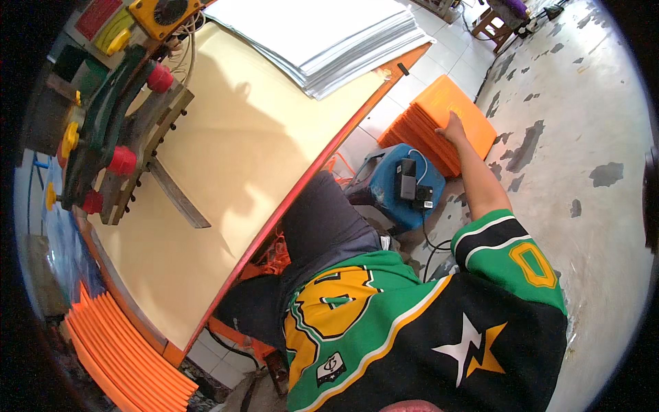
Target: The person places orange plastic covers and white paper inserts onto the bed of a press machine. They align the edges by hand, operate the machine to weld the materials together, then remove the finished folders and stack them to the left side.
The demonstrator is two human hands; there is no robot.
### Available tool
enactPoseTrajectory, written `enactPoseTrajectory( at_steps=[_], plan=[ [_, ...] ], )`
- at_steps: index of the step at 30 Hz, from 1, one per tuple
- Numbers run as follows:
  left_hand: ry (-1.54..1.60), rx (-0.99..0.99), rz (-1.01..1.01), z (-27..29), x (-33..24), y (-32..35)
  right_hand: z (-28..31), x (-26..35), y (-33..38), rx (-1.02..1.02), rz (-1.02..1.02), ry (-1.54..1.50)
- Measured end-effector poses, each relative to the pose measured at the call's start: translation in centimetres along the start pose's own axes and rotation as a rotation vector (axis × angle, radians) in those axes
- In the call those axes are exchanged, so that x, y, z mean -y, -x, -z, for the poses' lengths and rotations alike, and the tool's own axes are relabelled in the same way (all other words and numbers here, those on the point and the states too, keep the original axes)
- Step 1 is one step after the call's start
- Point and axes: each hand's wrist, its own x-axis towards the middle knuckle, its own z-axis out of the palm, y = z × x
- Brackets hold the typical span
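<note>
Closest to me: my own green, black and yellow jersey [412,329] w/ a star on the back, filling the lower frame. My dark trousers [322,226] run up to the red edge of the work table [240,158], knees tucked just under that edge, so not much room between me and it.

My right hand [453,128] is stretched out to my right side, arm nearly straight, palm down on the top of a stack of orange sheets [439,117] on the floor. Fingers look spread flat over the near corner of the top sheet; can't tell if they curl under its edge or just rest on it. Left hand: not in view.

Betw. me and the stack sits a blue stool [391,189] w/ small black devices and a cable on its seat, touching or just beside the stack's near edge. Right of the stack the concrete floor [583,137] is open, patchy, lots of room.

Tabletop is pale yellow, bare in the middle. At its far end, a pile of white sheets [329,34] overhangs near the red edge. At the left, a green lever press w/ red knobs [110,130]. Below the table's left end, more orange sheets fanned out [123,350].
</note>
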Motion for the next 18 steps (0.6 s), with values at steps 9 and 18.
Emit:
enactPoseTrajectory(
  at_steps=[9, 18],
  plan=[
    [0.173, -0.062, -0.057, -0.8, -3.9, -2.3, -3.4, 0.2, 3.9, -0.139, -0.043, 0.122],
    [0.222, -0.039, -0.027, -0.7, -5.1, -1.4, -2.3, 2.2, 5.8, -0.149, 0.078, 0.169]
  ],
)
